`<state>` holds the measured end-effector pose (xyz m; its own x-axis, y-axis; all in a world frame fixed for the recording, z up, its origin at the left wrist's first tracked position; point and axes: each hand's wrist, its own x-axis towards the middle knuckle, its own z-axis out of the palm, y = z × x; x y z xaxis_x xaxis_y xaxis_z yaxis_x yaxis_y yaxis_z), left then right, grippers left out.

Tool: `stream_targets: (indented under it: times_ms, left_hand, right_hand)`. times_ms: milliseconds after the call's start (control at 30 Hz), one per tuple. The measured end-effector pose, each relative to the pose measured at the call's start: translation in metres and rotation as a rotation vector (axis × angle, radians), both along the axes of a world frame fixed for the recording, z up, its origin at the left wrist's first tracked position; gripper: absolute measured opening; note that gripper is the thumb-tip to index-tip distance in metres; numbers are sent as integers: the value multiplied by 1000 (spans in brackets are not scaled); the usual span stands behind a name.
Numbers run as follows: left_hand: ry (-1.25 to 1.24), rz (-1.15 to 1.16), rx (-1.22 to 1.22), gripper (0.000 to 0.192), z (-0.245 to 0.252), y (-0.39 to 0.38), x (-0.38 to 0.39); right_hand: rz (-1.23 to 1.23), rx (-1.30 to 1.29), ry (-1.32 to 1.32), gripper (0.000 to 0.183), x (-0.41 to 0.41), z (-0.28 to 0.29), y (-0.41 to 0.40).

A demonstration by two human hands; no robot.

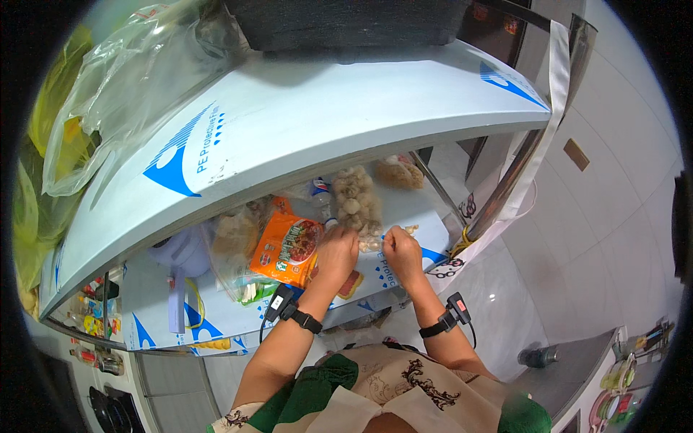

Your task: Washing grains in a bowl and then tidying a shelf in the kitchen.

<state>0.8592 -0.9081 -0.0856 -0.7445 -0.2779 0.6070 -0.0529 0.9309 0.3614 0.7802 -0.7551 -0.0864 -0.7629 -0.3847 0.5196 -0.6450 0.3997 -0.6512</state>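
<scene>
A clear plastic bag of pale, rounded dried food, possibly mushrooms (pixel 357 197), lies on the lower shelf (pixel 373 270), its near end towards me. My left hand (pixel 338 254) and my right hand (pixel 401 254) are both closed at that near end, one at each side, with the clear film between them. The fingertips are partly hidden by the backs of the hands. Left of my left hand lies an orange food packet (pixel 287 246) with a picture of a dish on it. A few small pale pieces (pixel 412 229) rest just beyond my right hand.
Above the shelf hangs the film-covered upper shelf (pixel 346 92), holding a black container (pixel 352 24) and plastic bags (pixel 135 97). Beyond my hands are a plastic bottle (pixel 322 197) and another bag of food (pixel 400 172). A metal post (pixel 503 184) stands at the right.
</scene>
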Motion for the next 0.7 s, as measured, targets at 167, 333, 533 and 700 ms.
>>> stream_targets:
  times_ms: [167, 333, 533, 700]
  left_hand:
    - [-50, 16, -34, 24, 18, 14, -4]
    - [41, 63, -130, 27, 16, 11, -11]
    - [8, 45, -196, 28, 6, -6, -10]
    - [20, 50, -207, 24, 7, -11, -3]
  right_hand:
    - [92, -107, -83, 8, 4, 11, -4]
    - [92, -84, -80, 8, 7, 19, -4]
    - [73, -119, -86, 6, 8, 20, -1]
    - [57, -110, -131, 6, 2, 15, 4]
